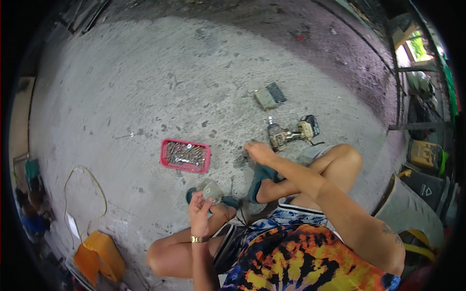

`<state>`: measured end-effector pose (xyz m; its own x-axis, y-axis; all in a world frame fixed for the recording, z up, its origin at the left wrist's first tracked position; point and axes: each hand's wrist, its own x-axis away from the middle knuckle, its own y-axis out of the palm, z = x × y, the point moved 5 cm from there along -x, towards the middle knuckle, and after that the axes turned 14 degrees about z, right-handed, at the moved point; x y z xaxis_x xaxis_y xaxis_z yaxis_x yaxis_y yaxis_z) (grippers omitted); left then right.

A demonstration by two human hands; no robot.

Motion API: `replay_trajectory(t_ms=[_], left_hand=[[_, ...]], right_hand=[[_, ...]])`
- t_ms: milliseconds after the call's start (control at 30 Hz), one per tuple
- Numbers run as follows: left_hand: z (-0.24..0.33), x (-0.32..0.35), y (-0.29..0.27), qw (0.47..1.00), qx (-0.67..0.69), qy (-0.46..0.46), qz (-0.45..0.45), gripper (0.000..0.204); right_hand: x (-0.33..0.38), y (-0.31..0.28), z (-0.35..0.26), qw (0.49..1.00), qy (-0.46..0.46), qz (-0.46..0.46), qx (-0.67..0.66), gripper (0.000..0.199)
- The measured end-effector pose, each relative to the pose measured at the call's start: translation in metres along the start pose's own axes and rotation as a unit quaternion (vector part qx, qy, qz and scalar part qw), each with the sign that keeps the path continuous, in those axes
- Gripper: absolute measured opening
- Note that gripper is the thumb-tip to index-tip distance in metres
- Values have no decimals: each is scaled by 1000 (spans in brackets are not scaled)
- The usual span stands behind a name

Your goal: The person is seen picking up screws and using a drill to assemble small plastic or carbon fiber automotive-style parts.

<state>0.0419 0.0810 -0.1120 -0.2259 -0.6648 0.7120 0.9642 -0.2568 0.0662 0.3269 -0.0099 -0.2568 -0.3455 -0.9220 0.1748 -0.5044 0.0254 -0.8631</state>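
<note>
My left hand (200,204), with a gold watch at its wrist, is closed on the edge of a small pale grey boxy piece (212,191) with a dark spot like a hole in its face. It is held above my left foot. My right hand (259,152) reaches forward over the concrete floor, its fingers pinched together; anything between them is too small to make out. Just beyond it lies a cordless impact driver (277,136) with a black battery. A pink plastic basket (207,165) full of screws and small metal parts (184,153) stands between and ahead of my hands.
A grey and black block (270,96) lies beyond the driver. At the lower left are a cut orange plastic container (100,256) and a loop of yellowish cord (103,191). Metal framing (417,126) and a grey bin (410,206) stand along the right.
</note>
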Motion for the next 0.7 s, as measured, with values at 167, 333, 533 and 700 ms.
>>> replay_trajectory(t_ms=[167,333,533,700], left_hand=[[5,4,10,1000,-1,-11,-27,24],[10,8,16,999,33,-4,-36,23],[24,21,22,996,49,23,-65,26],[36,44,37,990,46,80,-110,31]], right_hand=[[9,67,-20,984,19,-140,105,33],[12,90,-9,996,36,-61,59,27],[12,40,-23,953,172,-12,-250,16],[33,-60,-71,849,178,33,-496,15]])
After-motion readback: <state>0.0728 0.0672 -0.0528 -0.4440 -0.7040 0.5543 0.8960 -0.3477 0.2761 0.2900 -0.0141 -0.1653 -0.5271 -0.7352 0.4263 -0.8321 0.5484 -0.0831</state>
